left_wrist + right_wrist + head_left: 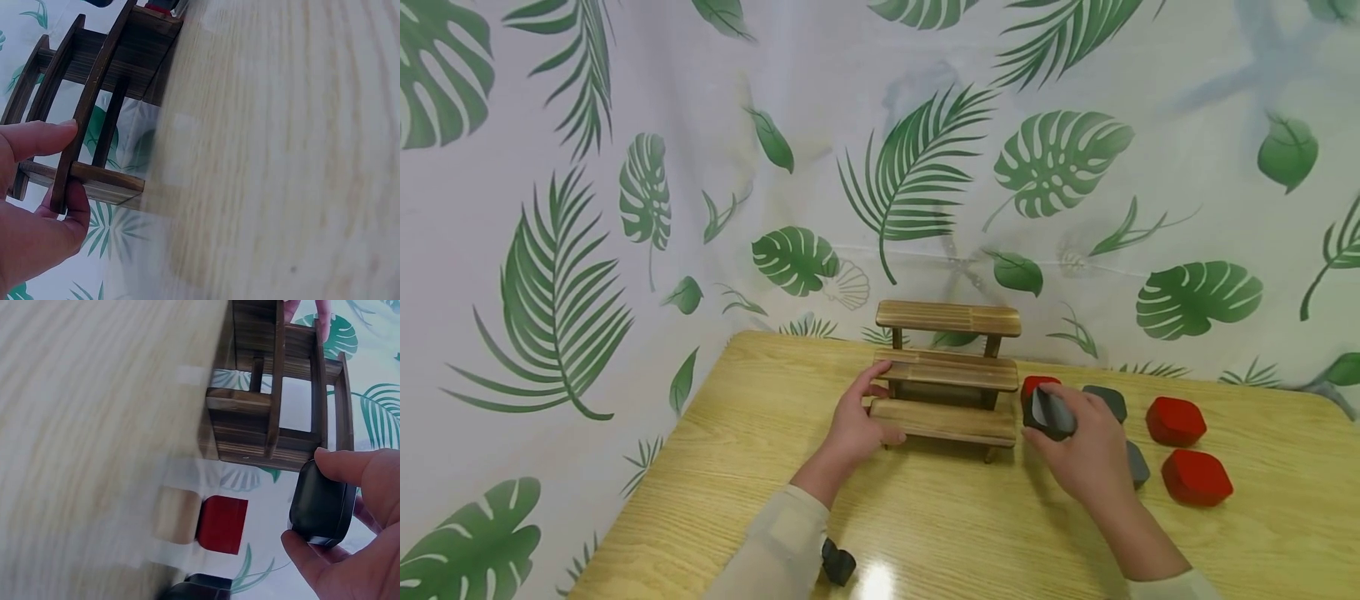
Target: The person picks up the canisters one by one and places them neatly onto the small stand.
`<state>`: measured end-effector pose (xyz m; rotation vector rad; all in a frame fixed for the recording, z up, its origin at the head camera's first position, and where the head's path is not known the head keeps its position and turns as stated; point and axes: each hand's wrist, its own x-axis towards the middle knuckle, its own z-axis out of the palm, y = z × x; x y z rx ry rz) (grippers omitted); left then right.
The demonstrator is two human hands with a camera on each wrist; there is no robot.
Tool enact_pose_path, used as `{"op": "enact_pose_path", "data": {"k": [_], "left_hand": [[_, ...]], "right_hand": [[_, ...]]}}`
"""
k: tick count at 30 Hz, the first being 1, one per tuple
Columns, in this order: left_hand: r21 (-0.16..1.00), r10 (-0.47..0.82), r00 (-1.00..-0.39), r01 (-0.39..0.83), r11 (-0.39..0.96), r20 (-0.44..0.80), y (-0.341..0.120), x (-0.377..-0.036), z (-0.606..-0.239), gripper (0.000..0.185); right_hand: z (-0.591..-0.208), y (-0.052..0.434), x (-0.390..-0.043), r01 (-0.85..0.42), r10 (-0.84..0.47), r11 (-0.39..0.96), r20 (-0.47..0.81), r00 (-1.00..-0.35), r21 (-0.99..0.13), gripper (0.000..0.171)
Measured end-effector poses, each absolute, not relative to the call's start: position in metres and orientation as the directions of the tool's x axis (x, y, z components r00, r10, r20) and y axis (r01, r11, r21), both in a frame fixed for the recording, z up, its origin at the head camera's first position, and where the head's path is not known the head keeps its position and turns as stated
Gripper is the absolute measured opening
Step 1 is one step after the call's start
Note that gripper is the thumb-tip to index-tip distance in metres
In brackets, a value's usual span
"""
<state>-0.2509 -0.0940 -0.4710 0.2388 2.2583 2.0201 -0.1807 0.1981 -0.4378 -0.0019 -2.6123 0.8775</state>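
Observation:
A small three-step wooden stand (951, 375) sits near the back of the light wooden table (925, 533). My left hand (857, 421) grips the stand's left end, thumb under the lowest step and fingers on the middle one; in the left wrist view the stand (94, 106) is pinched by that hand (37, 187). My right hand (1075, 446) holds a dark grey rounded block (1049, 413) just right of the stand. In the right wrist view the grey block (320, 506) is pinched between thumb and fingers beside the stand (275, 394).
Red blocks (1176, 421) (1197, 477) lie at the right, another red one (1036, 386) sits behind my right hand, and grey blocks (1107, 402) (1138, 464) lie near it. A leaf-print cloth (700, 167) hangs behind. A dark object (837, 564) is by my left sleeve.

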Motion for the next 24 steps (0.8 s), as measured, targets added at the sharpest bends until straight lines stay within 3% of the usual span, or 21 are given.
{"op": "enact_pose_path", "data": {"k": [14,24], "left_hand": [[0.993,0.197,-0.979,0.07,0.097,0.05,-0.093,-0.227,-0.436,0.094],[0.992,0.181,-0.982,0.069,0.105,0.049,-0.094,-0.23,-0.442,0.094]], "right_hand": [[-0.421,0.187,-0.183,-0.16,0.113,0.79,0.397,-0.911,-0.592,0.062],[-0.415,0.179,-0.189,-0.238,0.089,0.771,0.469,-0.879,-0.591,0.06]]}}
